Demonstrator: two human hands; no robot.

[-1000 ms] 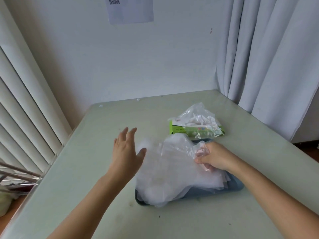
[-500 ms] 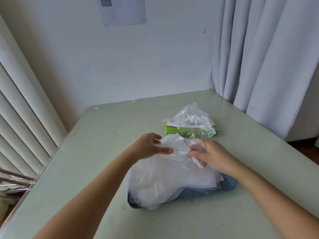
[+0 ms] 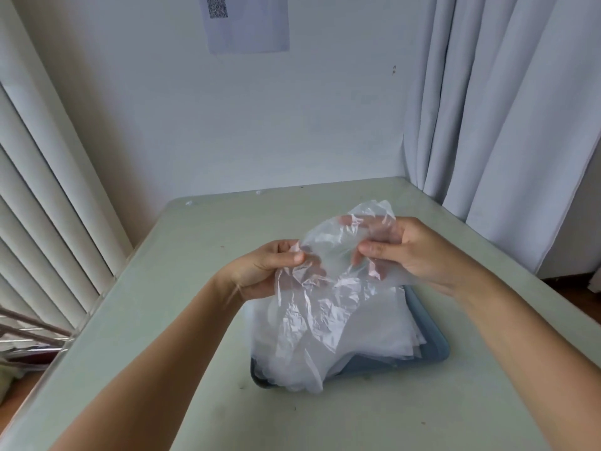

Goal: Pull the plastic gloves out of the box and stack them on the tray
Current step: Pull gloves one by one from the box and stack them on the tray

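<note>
Here both hands, left hand point(image 3: 260, 271) and right hand point(image 3: 419, 252), pinch a thin crumpled clear plastic glove point(image 3: 328, 271) above the blue-grey tray point(image 3: 435, 346) on the desk's near right; clinging film could drag stacked gloves point(image 3: 374, 327) off

Both forearms reaching forward, left hand point(image 3: 263, 271) and right hand point(image 3: 419, 252) raised, fingers pinching closed, facing each other.

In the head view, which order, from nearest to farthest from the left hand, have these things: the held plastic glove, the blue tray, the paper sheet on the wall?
1. The plastic glove: pinched in the left hand, touching it, stretched across to the right hand.
2. The blue tray: on the table, below and to the right.
3. The paper sheet: high on the far wall.
</note>
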